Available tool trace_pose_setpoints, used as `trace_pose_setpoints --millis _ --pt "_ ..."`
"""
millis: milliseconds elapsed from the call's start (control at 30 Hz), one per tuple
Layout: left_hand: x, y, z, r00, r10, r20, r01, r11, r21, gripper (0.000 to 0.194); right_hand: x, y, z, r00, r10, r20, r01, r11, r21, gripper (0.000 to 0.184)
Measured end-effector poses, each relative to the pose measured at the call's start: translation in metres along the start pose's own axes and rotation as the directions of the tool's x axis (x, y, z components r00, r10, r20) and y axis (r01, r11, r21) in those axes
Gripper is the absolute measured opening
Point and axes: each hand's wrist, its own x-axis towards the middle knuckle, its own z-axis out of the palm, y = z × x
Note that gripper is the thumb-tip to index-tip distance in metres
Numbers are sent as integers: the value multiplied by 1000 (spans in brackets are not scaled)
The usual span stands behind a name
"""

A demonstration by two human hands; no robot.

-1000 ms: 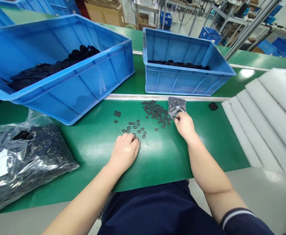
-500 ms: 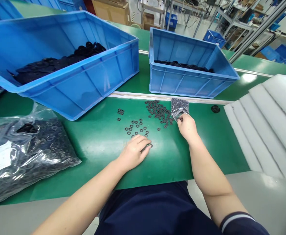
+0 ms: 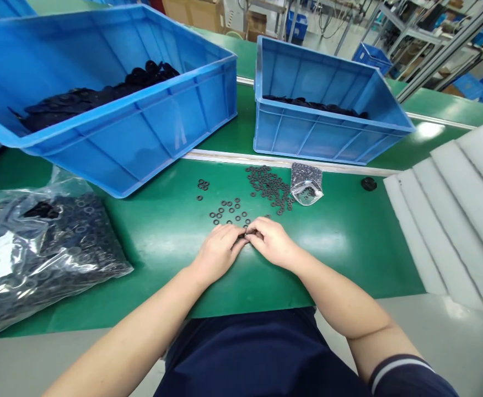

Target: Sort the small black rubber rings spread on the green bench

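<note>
So both bare hands had met on the near side of the small clear plastic bag full of little dark bits (image 3: 306, 175), a bit left of it. That bag's my landmark here: it lay flat on the smooth green bench (image 3: 162, 220), mouth open toward the person.

The left hand (image 3: 220, 251) had thumb and fingers pinching what looked like a small black ring (image 3: 242, 236), so that ring was up at the fingertips, left of the bag and nearer the person. The right hand (image 3: 272, 240) had its fingertips right up against the same spot, but honestly I couldn't tell if they were pinching anything, way too small.

Just left of the bag sat a dense patch of small black rings (image 3: 269, 184). Farther left and nearer the person were some scattered black rings (image 3: 231, 210), and well left was a little cluster of black rings (image 3: 203, 184). A big clear plastic sack of dark rings (image 3: 80, 253) sat at the far left of the bag. Behind the bag stood a blue ribbed plastic bin (image 3: 307, 129) with black pieces inside.
</note>
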Motion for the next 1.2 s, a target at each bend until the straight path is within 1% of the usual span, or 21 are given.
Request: trace_pose_setpoints --millis 100,200,267,333,400,500,567,633,767,867,1000,1067,1200 --pt "0 -4 -1 1000 -6 29 7 1000 -11 10 0 6 -1 1000 -8 -10 8 1000 14 10" --pt "2 -6 -5 998 -45 48 45 999 1 11 -1 12 -2 1000 10 -23 -12 998 -65 9" --pt "4 -8 -8 997 -60 40 58 997 45 11 -2 15 -2 1000 18 -3 -18 986 -165 10" --pt "5 -10 -11 998 -55 25 51 992 119 14 -2 16 -2 999 6 37 3 969 -249 12" --pt "5 -11 -11 999 -43 30 36 979 199 17 -3 17 -3 998 -13 64 30 960 -280 11" --pt "4 -10 -11 998 -40 52 26 968 252 21 -6 16 -8 999 -7 48 17 975 -220 13" --pt "3 -9 -10 997 -59 52 45 970 237 19 -8 16 -14 999 25 24 -20 985 -169 17" --pt "2 -9 -9 996 -82 43 71 974 216 18 -10 18 -19 998 53 18 -50 986 -161 19" --pt "1 -8 -8 994 -102 49 91 980 176 18 -10 18 -22 997 63 49 -50 971 -234 17" --pt "2 -7 -7 991 -115 62 105 983 152 17 -7 15 -18 995 73 75 -46 948 -314 12" --pt "5 -6 -5 988 -140 70 130 982 133 15 -1 14 -13 992 95 78 -59 923 -379 14" --pt "6 -5 -4 986 -151 71 140 980 142 15 2 15 -11 994 98 53 -72 928 -367 13" --pt "8 -4 1 982 -167 92 151 976 156 14 11 19 -7 997 61 -52 -72 969 -237 11"
